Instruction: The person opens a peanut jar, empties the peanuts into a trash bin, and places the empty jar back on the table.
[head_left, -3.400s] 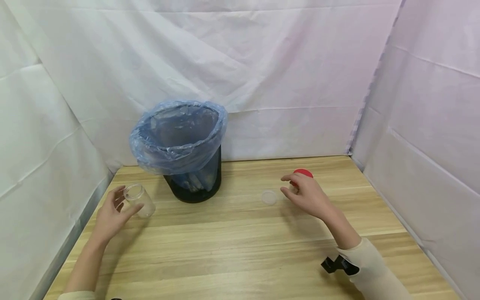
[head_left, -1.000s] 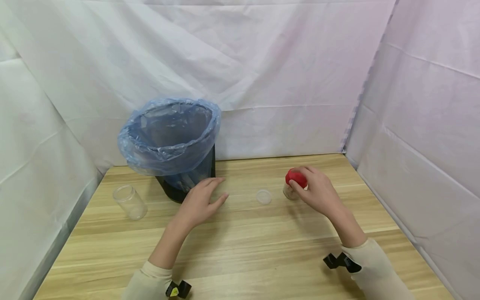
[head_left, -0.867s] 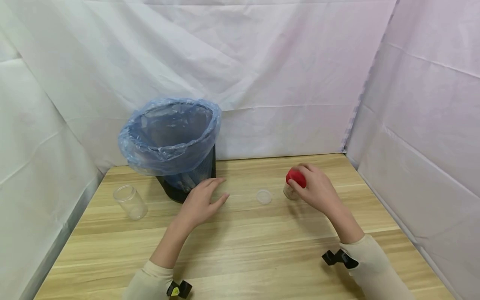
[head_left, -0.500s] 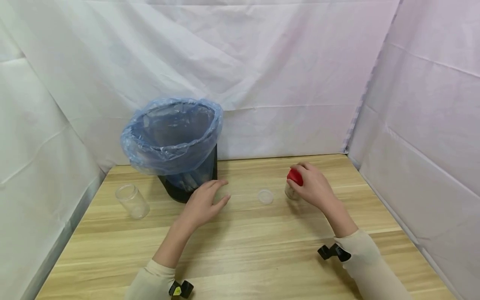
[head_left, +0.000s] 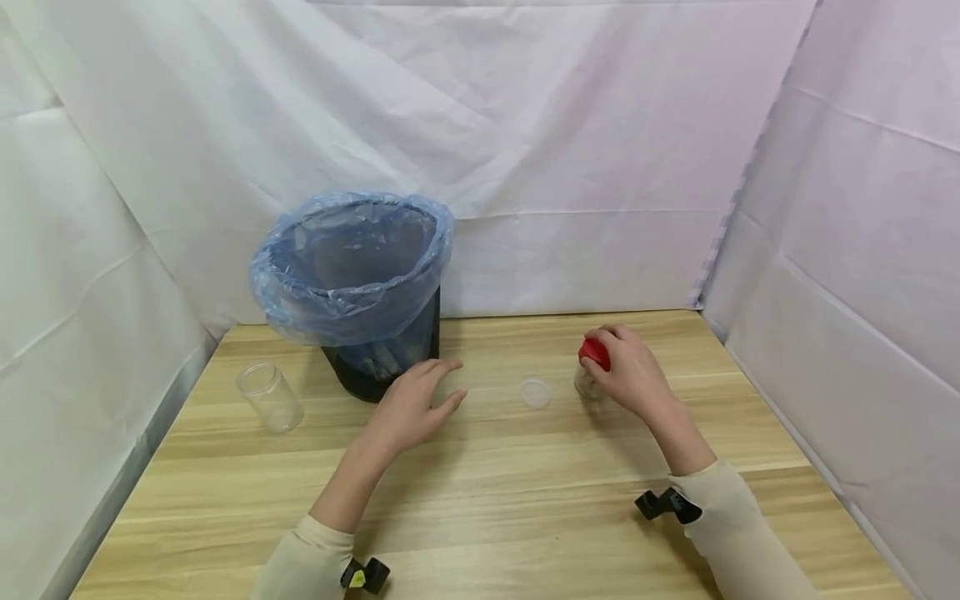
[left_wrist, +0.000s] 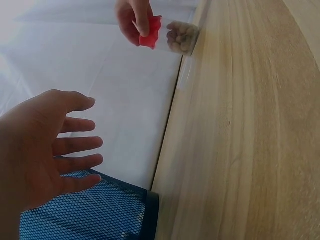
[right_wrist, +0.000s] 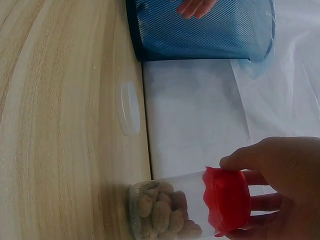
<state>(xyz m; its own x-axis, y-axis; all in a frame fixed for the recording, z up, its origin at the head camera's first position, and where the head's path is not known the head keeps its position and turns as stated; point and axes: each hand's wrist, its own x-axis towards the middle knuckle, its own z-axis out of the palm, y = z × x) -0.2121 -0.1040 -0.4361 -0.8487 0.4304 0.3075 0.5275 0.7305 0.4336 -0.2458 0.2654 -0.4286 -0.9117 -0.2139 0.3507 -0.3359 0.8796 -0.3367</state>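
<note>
My right hand (head_left: 628,372) grips the red lid (head_left: 595,353) of a clear jar from above, thumb on one side and fingers on the other. In the right wrist view the jar (right_wrist: 191,192) stands on the table, partly filled with brown, nut-like pieces (right_wrist: 162,212). The scalloped red lid sits over its mouth. My left hand (head_left: 408,410) hovers in front of the bin, fingers spread and holding nothing. A second clear jar (head_left: 272,400), lidless, stands at the left. Between the hands and the red-lidded jar lies a translucent round lid (head_left: 536,393).
A black mesh bin (head_left: 363,382) lined with a blue plastic bag (head_left: 345,317) stands at the back left, just behind my left hand. White cloth (head_left: 570,150) hangs along the back and both sides of the wooden table (head_left: 480,517).
My left hand has let go of the lidless jar and moved right, in front of the bin. My right hand now holds the red lid; over the last second its grasp has shifted slightly.
</note>
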